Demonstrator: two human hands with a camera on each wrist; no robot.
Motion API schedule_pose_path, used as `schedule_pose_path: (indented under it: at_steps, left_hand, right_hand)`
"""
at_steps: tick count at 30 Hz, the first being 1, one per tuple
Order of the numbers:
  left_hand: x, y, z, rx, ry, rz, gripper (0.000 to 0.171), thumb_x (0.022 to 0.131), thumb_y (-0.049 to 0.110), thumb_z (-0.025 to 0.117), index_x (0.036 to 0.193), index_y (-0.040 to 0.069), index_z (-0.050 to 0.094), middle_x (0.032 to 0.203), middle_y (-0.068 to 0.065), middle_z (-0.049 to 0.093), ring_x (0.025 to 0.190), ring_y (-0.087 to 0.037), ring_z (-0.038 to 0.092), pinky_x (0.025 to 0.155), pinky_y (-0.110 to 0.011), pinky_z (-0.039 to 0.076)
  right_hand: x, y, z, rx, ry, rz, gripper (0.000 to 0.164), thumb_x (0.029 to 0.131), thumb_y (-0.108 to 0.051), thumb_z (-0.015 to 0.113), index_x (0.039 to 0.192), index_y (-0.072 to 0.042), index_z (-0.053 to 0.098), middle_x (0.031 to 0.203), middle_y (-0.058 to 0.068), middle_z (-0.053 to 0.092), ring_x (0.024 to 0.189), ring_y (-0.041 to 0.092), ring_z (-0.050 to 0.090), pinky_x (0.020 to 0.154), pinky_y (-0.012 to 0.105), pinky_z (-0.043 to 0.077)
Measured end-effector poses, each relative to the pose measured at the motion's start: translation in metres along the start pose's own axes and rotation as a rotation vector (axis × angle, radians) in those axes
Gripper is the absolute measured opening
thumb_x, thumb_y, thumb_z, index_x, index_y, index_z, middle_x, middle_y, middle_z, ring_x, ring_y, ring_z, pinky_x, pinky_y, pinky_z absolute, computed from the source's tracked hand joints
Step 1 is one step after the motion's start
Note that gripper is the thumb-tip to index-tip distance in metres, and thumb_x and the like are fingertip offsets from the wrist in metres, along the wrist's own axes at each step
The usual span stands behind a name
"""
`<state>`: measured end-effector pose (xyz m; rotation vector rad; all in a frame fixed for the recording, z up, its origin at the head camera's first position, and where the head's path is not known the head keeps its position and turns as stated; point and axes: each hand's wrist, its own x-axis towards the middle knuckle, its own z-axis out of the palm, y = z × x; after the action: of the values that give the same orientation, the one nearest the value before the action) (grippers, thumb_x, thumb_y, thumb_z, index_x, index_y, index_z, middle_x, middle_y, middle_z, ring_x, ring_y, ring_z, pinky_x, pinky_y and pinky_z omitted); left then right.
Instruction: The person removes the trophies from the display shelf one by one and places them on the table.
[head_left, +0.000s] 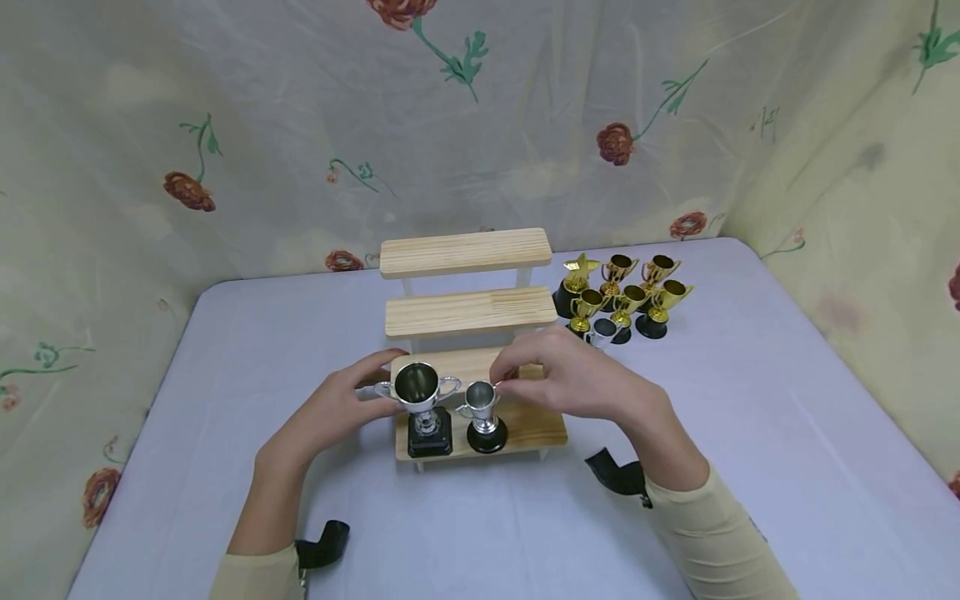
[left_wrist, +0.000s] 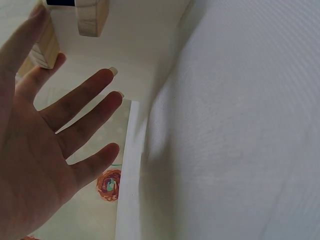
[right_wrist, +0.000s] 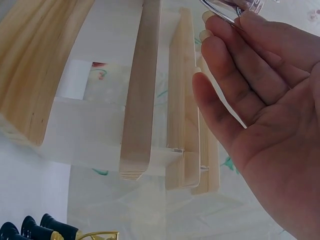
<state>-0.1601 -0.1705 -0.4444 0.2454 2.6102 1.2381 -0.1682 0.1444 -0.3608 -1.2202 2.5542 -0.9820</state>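
Observation:
My right hand (head_left: 566, 375) pinches one handle of a small silver trophy cup (head_left: 481, 402) between thumb and fingertips. The cup's round black base is at the front step of a tiered wooden shelf (head_left: 536, 427). Beside it, on the left of that step, stands a larger silver trophy cup (head_left: 425, 400) with a square black base. My left hand (head_left: 330, 417) is at the shelf's left end, thumb near the larger cup's handle. In the left wrist view its fingers (left_wrist: 82, 100) are spread and fairly straight, with fingertips at the end of a wooden board (left_wrist: 47, 47).
Behind the shelf's right side several gold trophies (head_left: 658, 310) stand grouped on the white-covered table (head_left: 720, 400), with a small silver cup (head_left: 602, 332) among them. The shelf's upper boards (head_left: 468, 252) rise toward the back. A floral curtain (head_left: 525, 150) surrounds the table.

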Motion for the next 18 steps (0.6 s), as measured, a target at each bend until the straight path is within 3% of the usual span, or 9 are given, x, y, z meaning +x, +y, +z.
schedule_pose_path:
  at_steps: [12, 18]
  left_hand:
    - [-0.001, 0.0001, 0.0, 0.009, -0.003, 0.012, 0.066, 0.081, 0.056, 0.074, 0.141, 0.046, 0.047, 0.145, 0.008, 0.055, 0.136, -0.028, 0.051, 0.106, -0.07, 0.035]
    - [-0.0012, 0.0008, 0.0002, 0.007, -0.001, 0.003, 0.067, 0.081, 0.058, 0.074, 0.141, 0.046, 0.047, 0.145, 0.008, 0.055, 0.136, -0.027, 0.051, 0.106, -0.069, 0.035]
  right_hand:
    - [-0.0027, 0.0023, -0.0024, 0.002, 0.025, -0.043, 0.013, 0.091, -0.008, 0.069, 0.09, -0.02, 0.074, 0.09, -0.006, 0.071, 0.08, 0.007, 0.059, 0.071, 0.027, 0.052]
    - [-0.0049, 0.0033, -0.0058, 0.008, 0.034, 0.001, 0.015, 0.091, -0.009, 0.069, 0.089, -0.022, 0.074, 0.091, -0.005, 0.071, 0.08, 0.009, 0.058, 0.071, 0.028, 0.052]
